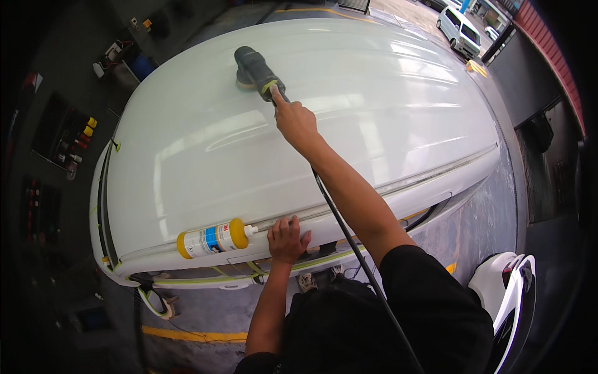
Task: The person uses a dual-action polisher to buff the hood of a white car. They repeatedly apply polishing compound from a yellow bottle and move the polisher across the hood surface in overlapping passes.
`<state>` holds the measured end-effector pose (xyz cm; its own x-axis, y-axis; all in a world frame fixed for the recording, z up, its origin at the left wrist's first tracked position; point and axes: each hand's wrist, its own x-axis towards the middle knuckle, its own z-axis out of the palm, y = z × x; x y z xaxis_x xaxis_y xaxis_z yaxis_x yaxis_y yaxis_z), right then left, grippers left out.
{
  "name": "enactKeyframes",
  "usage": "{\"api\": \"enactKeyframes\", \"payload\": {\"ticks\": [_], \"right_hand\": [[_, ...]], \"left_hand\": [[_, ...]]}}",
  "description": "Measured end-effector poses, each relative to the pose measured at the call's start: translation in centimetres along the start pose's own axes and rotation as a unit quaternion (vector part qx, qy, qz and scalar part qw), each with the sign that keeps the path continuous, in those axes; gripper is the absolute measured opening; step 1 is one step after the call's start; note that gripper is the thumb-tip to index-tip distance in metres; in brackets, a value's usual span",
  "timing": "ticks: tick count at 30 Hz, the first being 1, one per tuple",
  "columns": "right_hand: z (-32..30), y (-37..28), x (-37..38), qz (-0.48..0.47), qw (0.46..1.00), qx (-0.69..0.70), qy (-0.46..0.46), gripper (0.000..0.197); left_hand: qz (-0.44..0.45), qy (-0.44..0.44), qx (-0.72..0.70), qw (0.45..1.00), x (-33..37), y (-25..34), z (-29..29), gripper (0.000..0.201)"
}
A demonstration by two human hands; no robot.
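From here I see room for a hand to pass over the white car roof (405,93) at upper right and left of centre. The polisher (253,67), gripped by the right hand (295,121), blocks the upper middle; the right forearm (356,187) and black cord (349,234) slant to the lower edge. At lower centre, a yellow-ended bottle (212,240) and the left hand (286,240) obstruct the roof's near edge.

A white van (458,33) stands far right, white bodywork (489,282) near right; a yellow floor line (193,336) runs near left.
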<state>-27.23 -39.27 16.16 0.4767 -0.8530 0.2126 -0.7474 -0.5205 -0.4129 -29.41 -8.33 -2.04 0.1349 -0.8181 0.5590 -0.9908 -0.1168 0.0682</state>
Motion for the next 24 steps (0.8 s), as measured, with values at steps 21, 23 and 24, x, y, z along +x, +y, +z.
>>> {"api": "enactKeyframes", "payload": {"ticks": [21, 23, 24], "right_hand": [[5.6, -10.7, 0.0, -0.012, 0.995, 0.075, -0.059, 0.067], [6.9, -13.0, 0.2, -0.035, 0.994, 0.089, -0.057, 0.068], [7.7, -13.8, 0.2, -0.043, 0.993, 0.093, -0.056, 0.068]], "left_hand": [[-0.008, -0.009, 0.004, 1.0, -0.6, -0.4, 0.7, 0.057], [-0.003, -0.011, 0.001, 1.0, -0.9, -0.4, 1.0, 0.056], [0.0, -0.013, -0.005, 1.0, -1.0, -0.4, 1.2, 0.055]]}}
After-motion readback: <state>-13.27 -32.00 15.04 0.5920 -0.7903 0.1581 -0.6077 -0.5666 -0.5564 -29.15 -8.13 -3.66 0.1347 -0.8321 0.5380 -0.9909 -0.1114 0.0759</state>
